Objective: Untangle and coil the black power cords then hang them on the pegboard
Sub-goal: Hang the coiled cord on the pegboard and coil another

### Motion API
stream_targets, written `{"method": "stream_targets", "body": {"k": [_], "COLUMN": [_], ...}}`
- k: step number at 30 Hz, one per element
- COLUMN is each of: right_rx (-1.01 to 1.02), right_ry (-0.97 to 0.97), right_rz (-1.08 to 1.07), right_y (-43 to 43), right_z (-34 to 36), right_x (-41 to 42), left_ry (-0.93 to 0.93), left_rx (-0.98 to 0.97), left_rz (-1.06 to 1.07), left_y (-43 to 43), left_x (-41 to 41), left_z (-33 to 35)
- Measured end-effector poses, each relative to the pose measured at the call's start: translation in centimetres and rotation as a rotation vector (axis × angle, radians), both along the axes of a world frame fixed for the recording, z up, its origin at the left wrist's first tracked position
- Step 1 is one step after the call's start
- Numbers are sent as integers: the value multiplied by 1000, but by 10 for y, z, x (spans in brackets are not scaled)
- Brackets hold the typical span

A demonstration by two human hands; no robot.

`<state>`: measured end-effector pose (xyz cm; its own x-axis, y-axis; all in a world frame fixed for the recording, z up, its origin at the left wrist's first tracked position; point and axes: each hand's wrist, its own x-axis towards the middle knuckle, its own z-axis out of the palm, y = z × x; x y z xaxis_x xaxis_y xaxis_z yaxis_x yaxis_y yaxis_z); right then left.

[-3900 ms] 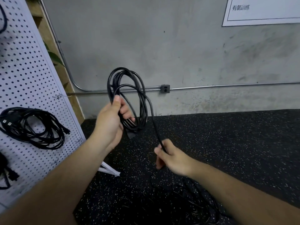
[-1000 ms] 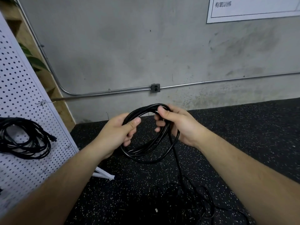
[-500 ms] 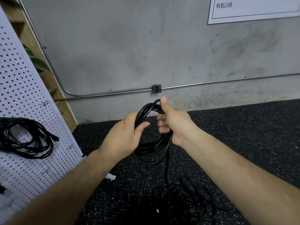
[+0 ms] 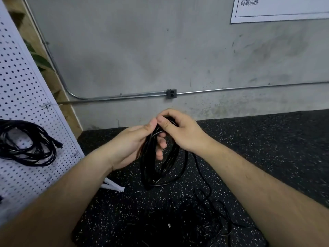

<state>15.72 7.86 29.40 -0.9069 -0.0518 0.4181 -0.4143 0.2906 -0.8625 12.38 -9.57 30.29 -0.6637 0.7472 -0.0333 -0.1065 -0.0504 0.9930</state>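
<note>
Two hands grip one coiled cord (image 4: 146, 168) to the right of the pegboard (image 4: 21, 90) — the left hand (image 4: 131, 147) curls round the bundled loops at their top, and the right hand (image 4: 183, 132) pinches that same top just beside it. The cord looks light, limp and springy, so the loops would likely slacken unless held where they all cross. Its tail trails down to the tangle (image 4: 195, 220) on the floor, right of the pegboard's foot.

A gym-like utility room: speckled rubber floor (image 4: 267, 148) below, bare concrete wall (image 4: 142, 50) carrying metal conduit (image 4: 231, 89), pegboard (image 4: 21, 82) at left.
</note>
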Motion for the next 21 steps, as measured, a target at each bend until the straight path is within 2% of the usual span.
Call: {"method": "stream_targets", "body": {"k": [4,6,12,18,21], "right_rx": [-58,-89,290,58,239], "right_ry": [-65,-136,-439,-664,-791], "right_rz": [-81,-79,24,93,148], "right_y": [-1,4,28,2,-13], "right_z": [0,-4,-48,-79,-88], "right_x": [2,5,1,6,21], "left_ry": [37,25,-89,-127,-106], "left_rx": [24,94,430,487,509], "left_rz": [50,100,335,571,648], "left_y": [-1,-1,-33,-49,-48], "left_x": [0,0,-28,-49,-51], "left_z": [0,5,33,25,24]}}
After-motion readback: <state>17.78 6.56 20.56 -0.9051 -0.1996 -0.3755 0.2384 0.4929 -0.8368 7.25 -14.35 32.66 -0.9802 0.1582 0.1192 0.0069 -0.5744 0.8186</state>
